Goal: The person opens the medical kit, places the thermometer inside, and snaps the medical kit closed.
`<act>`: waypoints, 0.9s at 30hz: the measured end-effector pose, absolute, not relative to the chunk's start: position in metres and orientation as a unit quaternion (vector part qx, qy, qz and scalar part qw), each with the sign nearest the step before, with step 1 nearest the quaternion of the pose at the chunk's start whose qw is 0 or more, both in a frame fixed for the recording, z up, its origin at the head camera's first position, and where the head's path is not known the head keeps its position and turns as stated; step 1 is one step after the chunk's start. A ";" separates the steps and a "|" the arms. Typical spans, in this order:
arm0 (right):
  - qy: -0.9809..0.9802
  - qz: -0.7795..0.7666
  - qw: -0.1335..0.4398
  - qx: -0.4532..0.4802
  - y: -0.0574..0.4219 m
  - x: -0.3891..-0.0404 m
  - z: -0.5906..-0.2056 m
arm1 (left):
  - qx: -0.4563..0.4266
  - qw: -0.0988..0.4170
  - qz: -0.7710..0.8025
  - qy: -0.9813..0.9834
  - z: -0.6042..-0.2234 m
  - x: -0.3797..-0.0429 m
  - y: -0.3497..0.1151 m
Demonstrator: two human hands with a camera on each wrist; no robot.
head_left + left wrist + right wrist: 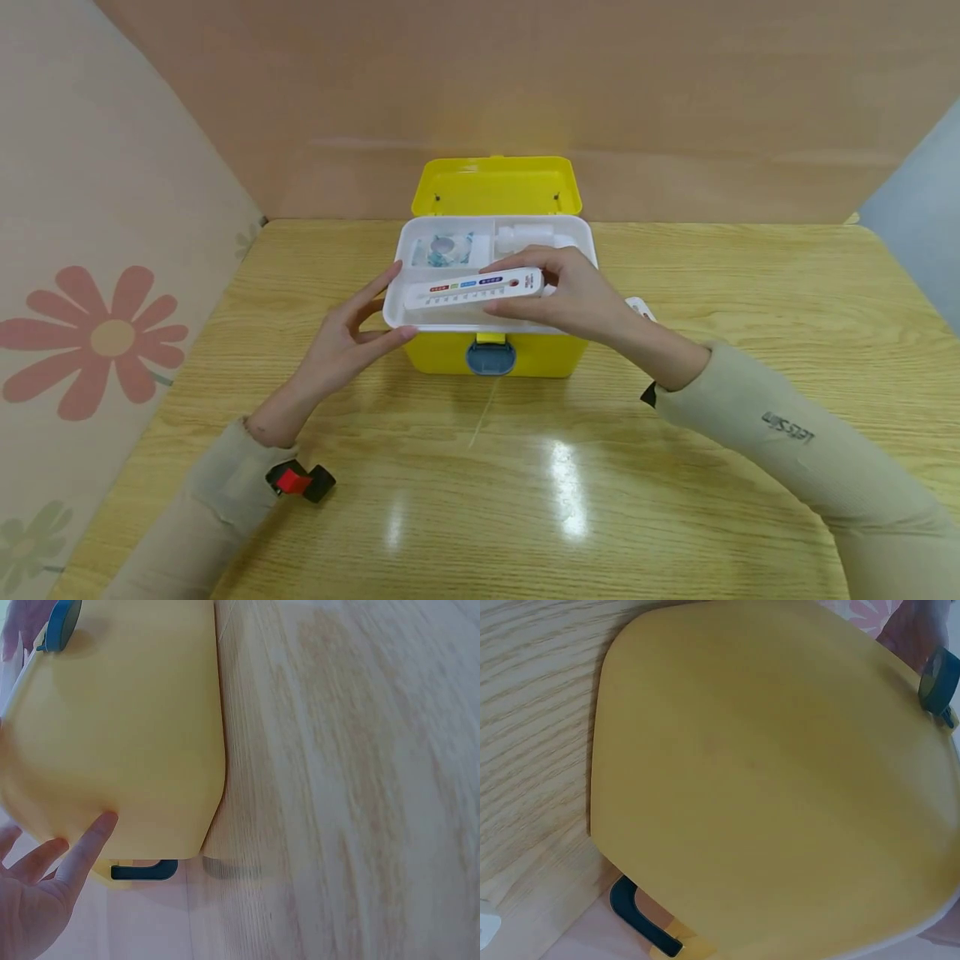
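A yellow storage box (442, 354) with a white inner tray (587, 233) stands with its lid (495, 187) raised at the back. My right hand (573, 287) pinches one end of a white thermometer (468, 287) between thumb and fingers. The thermometer, printed with coloured blocks and a scale, lies slantwise over the tray's front compartment. At the box's left end, my left hand (337, 342) spreads thumb and fingers against the rim. In the left wrist view, extended fingers of the left hand (37, 900) touch the yellow wall.
A clear packet with blue-and-white contents (444, 248) sits in the tray's back left compartment, a white bottle (525, 236) in the back right. A blue-grey latch (491, 358) hangs at the front. Right of the box lies a white slotted object (640, 308) on the wooden table (480, 500).
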State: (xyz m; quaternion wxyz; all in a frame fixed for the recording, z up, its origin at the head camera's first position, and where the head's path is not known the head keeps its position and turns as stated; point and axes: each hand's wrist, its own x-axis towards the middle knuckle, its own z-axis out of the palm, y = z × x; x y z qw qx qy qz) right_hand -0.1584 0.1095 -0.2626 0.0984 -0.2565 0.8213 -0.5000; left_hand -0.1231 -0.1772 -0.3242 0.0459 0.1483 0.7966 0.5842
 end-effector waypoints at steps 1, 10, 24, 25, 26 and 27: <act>0.823 -0.497 0.094 -0.259 0.108 -0.159 -0.263 | 0.148 0.046 0.585 0.796 -0.324 -0.123 -0.177; 0.834 -0.466 0.069 -0.288 0.099 -0.162 -0.264 | 0.153 0.041 0.589 0.793 -0.325 -0.123 -0.176; 0.853 -0.432 0.071 -0.283 0.092 -0.164 -0.261 | 0.155 0.045 0.589 0.792 -0.326 -0.124 -0.175; 0.855 -0.427 0.069 -0.285 0.093 -0.165 -0.261 | 0.155 0.045 0.588 0.793 -0.326 -0.124 -0.175; 0.857 -0.422 0.066 -0.289 0.093 -0.165 -0.261 | 0.154 0.045 0.587 0.794 -0.326 -0.123 -0.175; 0.858 -0.418 0.063 -0.293 0.092 -0.165 -0.261 | 0.153 0.045 0.586 0.795 -0.326 -0.123 -0.175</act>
